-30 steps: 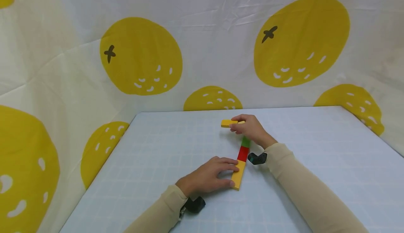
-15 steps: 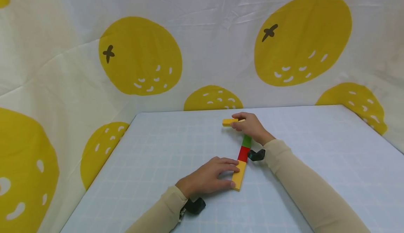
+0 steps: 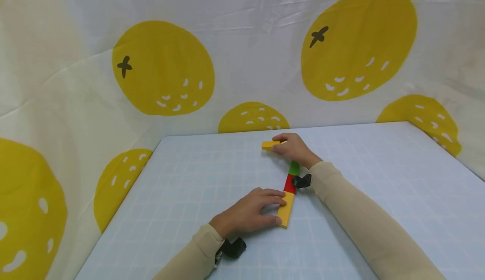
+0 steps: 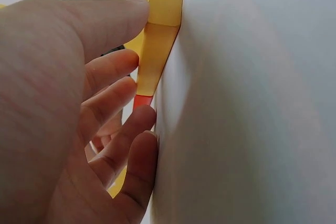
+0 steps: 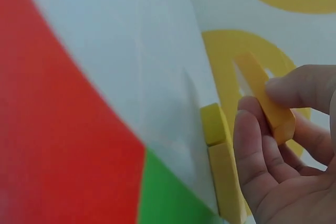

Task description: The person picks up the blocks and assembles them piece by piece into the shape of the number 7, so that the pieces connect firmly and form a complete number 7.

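Note:
In the head view a row of flat blocks runs away from me: a yellow-orange block (image 3: 286,212) nearest, then a red block (image 3: 289,182) and a green block (image 3: 294,167). My left hand (image 3: 246,212) rests its thumb and fingertips on the nearest block. Beyond the green one, my right hand (image 3: 293,148) pinches another yellow-orange block (image 3: 268,145) between thumb and fingers. The right wrist view has this held block (image 5: 262,93) tilted and raised off the table. Below it, a pale wood-coloured block (image 5: 227,182) and a small yellow block (image 5: 212,124) continue the row.
The white gridded table (image 3: 189,179) reaches back to a hanging sheet (image 3: 257,61) printed with large yellow fruit. Black wrist cameras sit on both wrists, the right one (image 3: 302,181) close beside the red block.
My right wrist has edged forward and slightly left, its camera now overlapping the red block in the head view. The held block stays in the right hand. The left hand stays on its block.

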`<action>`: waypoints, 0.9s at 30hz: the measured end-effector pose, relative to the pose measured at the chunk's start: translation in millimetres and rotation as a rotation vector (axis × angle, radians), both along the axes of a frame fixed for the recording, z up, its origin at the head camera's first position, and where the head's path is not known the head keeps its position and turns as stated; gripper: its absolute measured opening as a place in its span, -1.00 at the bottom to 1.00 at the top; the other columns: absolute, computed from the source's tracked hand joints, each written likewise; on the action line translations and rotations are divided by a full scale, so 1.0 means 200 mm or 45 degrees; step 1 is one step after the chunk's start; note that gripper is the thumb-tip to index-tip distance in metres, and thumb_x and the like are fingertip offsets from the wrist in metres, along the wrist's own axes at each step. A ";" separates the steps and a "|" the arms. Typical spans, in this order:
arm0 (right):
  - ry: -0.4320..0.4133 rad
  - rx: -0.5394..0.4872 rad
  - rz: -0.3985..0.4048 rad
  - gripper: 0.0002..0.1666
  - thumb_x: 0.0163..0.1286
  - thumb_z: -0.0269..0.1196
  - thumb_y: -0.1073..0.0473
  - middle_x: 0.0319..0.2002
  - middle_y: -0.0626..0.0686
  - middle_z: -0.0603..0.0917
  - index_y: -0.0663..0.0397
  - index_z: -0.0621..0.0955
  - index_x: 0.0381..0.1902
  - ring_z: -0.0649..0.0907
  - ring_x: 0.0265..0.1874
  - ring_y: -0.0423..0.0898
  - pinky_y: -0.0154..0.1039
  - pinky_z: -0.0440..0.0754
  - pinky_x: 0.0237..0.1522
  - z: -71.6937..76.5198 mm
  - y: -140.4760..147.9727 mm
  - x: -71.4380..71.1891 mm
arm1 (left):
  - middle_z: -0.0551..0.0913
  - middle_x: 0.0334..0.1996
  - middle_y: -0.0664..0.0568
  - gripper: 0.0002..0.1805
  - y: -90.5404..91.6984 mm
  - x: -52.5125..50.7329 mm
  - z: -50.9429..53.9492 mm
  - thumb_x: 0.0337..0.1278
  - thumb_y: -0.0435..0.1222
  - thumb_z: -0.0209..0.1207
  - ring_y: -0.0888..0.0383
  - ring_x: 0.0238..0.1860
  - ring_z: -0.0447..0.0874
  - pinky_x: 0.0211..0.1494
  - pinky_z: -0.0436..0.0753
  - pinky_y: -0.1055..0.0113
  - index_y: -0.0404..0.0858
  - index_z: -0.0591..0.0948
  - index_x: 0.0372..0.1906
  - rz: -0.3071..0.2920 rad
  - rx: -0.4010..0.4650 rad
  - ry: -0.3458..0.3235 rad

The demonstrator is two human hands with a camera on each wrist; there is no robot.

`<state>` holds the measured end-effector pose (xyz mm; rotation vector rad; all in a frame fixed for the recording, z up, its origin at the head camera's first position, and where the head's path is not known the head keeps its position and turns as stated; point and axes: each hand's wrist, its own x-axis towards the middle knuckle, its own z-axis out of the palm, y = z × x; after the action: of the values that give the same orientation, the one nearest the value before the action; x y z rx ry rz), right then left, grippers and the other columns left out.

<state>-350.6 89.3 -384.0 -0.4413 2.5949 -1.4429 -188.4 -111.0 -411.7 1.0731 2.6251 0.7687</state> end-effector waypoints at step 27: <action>0.050 0.097 0.032 -0.54 0.36 0.32 0.01 0.04 0.08 0.67 0.05 0.67 0.16 0.58 -0.07 0.02 -0.12 0.58 0.01 0.01 -0.08 -0.10 | 0.41 0.37 0.36 -0.52 0.00 0.00 0.00 0.34 0.08 0.20 0.24 0.30 0.35 0.32 0.39 0.31 0.06 0.59 0.28 -0.021 0.001 0.029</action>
<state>-370.7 73.3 -381.4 -0.4961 2.6543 -1.3360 -189.1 -111.1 -410.8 1.1086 2.6313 0.7584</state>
